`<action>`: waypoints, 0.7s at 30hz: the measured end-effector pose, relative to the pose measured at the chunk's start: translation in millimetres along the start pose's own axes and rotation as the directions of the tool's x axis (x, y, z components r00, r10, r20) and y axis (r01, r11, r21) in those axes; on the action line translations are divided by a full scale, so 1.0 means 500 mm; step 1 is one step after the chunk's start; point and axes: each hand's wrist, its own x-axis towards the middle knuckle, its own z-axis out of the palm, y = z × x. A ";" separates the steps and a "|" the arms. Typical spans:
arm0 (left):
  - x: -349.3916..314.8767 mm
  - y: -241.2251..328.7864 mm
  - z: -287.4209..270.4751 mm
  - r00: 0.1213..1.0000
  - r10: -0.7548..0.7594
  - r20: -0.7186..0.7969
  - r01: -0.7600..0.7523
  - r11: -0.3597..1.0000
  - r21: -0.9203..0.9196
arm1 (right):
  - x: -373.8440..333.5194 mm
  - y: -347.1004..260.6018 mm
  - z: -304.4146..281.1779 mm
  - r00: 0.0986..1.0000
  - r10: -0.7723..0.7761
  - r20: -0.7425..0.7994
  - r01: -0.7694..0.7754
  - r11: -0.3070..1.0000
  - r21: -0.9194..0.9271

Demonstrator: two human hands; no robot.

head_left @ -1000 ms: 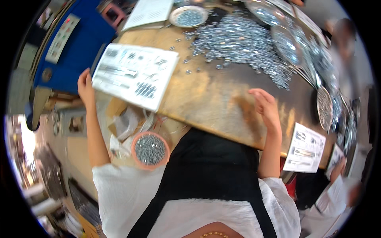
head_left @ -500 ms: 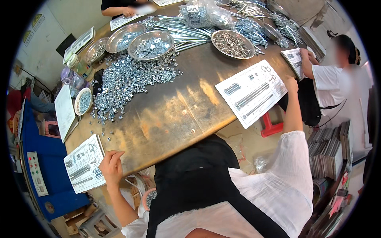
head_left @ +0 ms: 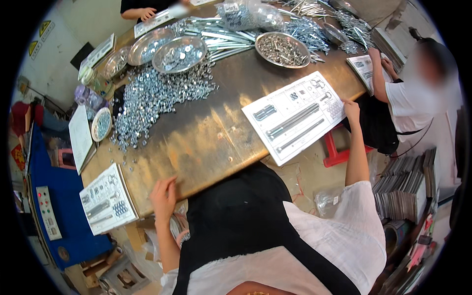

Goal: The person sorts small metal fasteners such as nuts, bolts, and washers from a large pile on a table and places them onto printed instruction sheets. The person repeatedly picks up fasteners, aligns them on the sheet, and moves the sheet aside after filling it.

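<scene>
My right hand (head_left: 351, 111) grips the right edge of a white printed card (head_left: 296, 117) with pictures of bolts and nuts. The card is held slanted over the front edge of the workbench, partly past it. At the near edge of the bench, my left hand (head_left: 163, 197) is empty, its fingers loosely bent and apart. To the left of that hand lies a stack of similar printed cards (head_left: 105, 199), which it does not touch.
A pile of small metal nuts (head_left: 142, 105) spreads over the bench (head_left: 216, 142). Steel dishes of washers (head_left: 179, 54) and of small screws (head_left: 282, 50) stand beyond, with long rods (head_left: 228, 42) between. Co-workers sit at the far left and right. A red stool (head_left: 339, 150) is beneath.
My right hand has brought the printed card leftward. My left hand has moved right, away from the card stack and along the bench's near edge.
</scene>
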 end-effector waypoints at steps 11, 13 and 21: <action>-0.002 0.013 0.080 0.926 -0.358 0.117 0.377 0.875 -0.304 | -0.383 -0.274 0.095 0.967 -0.114 0.227 0.020 0.926 0.378; -0.026 -0.023 0.054 0.881 -0.455 0.128 0.471 0.824 -0.314 | -0.452 -0.334 0.110 0.948 -0.168 0.269 0.022 0.880 0.474; -0.103 -0.134 -0.055 0.802 -0.591 -0.088 0.547 0.786 -0.290 | -0.592 -0.509 0.144 0.821 -0.295 0.489 -0.032 0.831 0.556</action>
